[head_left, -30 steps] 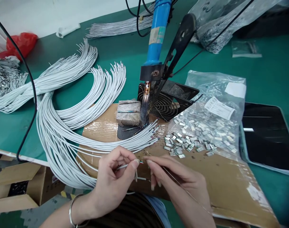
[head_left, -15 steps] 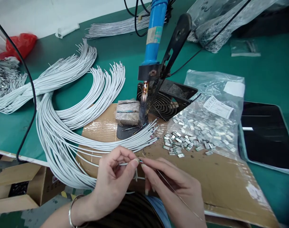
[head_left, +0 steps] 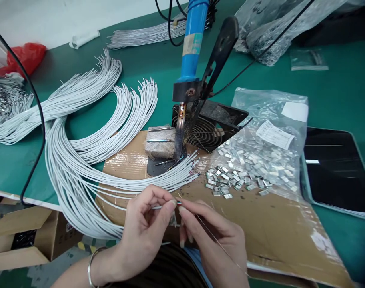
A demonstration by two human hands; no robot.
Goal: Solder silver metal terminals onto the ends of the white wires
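Observation:
My left hand [head_left: 146,236] is closed, pinching a white cable [head_left: 156,207] near its end between thumb and forefinger. Small coloured conductors [head_left: 179,203] poke out from that end. The thumb and forefinger of my right hand [head_left: 215,236] press together right at these conductors. A thin solder wire [head_left: 222,248] runs through my right hand, its tip curling up just above the fingertips. Beyond both hands a blue-handled soldering iron [head_left: 190,60] points down in a black stand [head_left: 220,56]. The parts of the conductors between my fingertips are hidden.
Bundles of white cables [head_left: 80,172] curve across the left side. Small metal-shelled connectors [head_left: 227,180] lie loose before a clear plastic bag [head_left: 272,104]. A black fan [head_left: 204,132] stands behind the iron, a tablet [head_left: 335,168] at right. Cardboard [head_left: 278,236] covers the bench front.
My right hand has shifted slightly left and turned a little, still pinching at the cable end. The left hand stays almost in place.

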